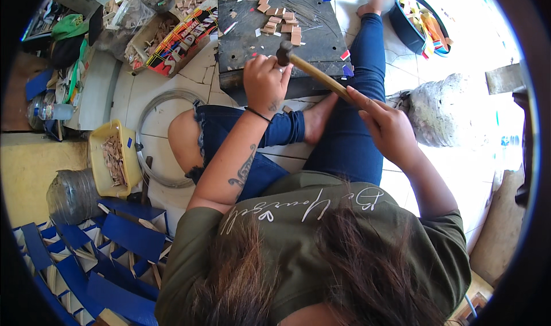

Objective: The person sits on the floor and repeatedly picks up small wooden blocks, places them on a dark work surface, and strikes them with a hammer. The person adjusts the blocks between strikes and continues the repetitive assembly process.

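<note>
My right hand grips the wooden handle of a hammer, forefinger stretched along it. The dark metal hammer head is just right of my left hand, near the front edge of a black worktop. My left hand is closed at that edge, thumb and fingers drawn together; what they hold, if anything, is hidden. Beyond it, several small wooden blocks lie in a loose cluster. Thin metal wires are scattered to their right.
Left of the worktop stand cardboard boxes of wood pieces and a coil of wire. A yellow basin holds wood scraps. Blue box-like pieces are piled at lower left. A dark tub stands far right, beyond my outstretched leg.
</note>
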`<state>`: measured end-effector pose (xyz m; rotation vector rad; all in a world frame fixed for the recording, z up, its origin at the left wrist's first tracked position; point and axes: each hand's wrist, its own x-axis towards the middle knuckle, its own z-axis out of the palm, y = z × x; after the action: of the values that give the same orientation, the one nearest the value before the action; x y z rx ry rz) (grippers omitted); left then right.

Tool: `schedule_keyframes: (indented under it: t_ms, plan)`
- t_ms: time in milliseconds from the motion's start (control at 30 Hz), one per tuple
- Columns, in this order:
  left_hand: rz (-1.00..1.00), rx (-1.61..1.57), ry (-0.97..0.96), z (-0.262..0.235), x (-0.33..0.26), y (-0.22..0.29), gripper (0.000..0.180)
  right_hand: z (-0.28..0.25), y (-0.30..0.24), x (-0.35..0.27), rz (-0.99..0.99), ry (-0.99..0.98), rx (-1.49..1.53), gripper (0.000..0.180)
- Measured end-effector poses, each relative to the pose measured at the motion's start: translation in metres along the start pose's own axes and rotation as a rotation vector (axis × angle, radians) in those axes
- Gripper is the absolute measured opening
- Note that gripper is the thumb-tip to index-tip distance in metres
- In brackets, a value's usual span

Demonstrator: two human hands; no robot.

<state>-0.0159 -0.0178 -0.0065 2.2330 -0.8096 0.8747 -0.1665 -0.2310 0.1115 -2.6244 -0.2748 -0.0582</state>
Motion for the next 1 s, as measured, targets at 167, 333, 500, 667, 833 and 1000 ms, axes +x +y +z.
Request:
schedule_keyframes:
  t_ms: [167, 333, 500, 667, 833, 1000]
  plan:
    - [-0.001, -0.031, 0.043, 0.0017, 0.0, -0.001, 0.007, -0.0026, -0.0034, -0.0032, -0.129, 0.213, 0.118, 0.056]
    - [-0.007, -0.03, 0.035, 0.0025, -0.0003, -0.002, 0.006, -0.0008, -0.0026, -0.004, -0.158, 0.305, 0.093, 0.054]
    - [-0.004, -0.019, 0.04, 0.0025, -0.001, -0.0014, 0.005, 0.0001, -0.0008, -0.0098, -0.033, 0.129, 0.034, 0.053]
    - [-0.005, -0.019, 0.041, 0.0029, -0.0006, -0.0018, 0.005, 0.0012, 0.0021, -0.0091, -0.08, 0.184, 0.049, 0.054]
    - [-0.009, -0.022, 0.044, 0.0023, -0.0007, -0.0016, 0.005, 0.0039, 0.0037, -0.0086, -0.105, 0.22, 0.096, 0.055]
    - [-0.013, -0.019, 0.033, 0.0024, -0.0005, -0.0009, 0.005, 0.0022, 0.0064, -0.0087, -0.011, 0.106, 0.055, 0.051]
